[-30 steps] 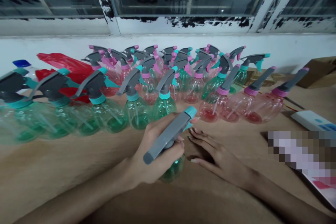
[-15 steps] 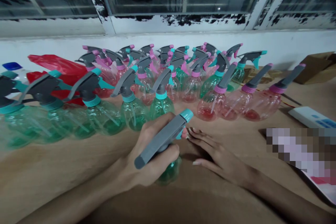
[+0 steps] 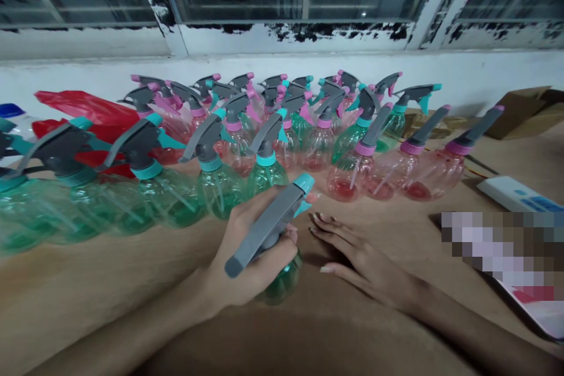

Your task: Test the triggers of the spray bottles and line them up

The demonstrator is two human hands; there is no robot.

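My left hand (image 3: 251,258) is wrapped round the neck of a green spray bottle (image 3: 284,279), whose grey head with a turquoise nozzle points up and to the right. Fingers cover most of its collar and upper body. Just right of it, my right hand (image 3: 356,255) lies on the tabletop with fingers stretched out, holding nothing. Beyond my hands, several green spray bottles (image 3: 220,188) with turquoise collars stand in a row to the left. Several pink spray bottles (image 3: 348,179) with pink collars stand to the right.
More bottles crowd the back by the wall. A red plastic bag (image 3: 88,111) lies behind the green row. At the right are a brown cardboard box (image 3: 524,108), a white-and-blue box (image 3: 520,194) and a flat item partly blurred out (image 3: 540,311). Windows run above the wall.
The held spray bottle's head has tipped slightly lower and to the left. My right hand stays flat on the table. The whole view has shifted a little.
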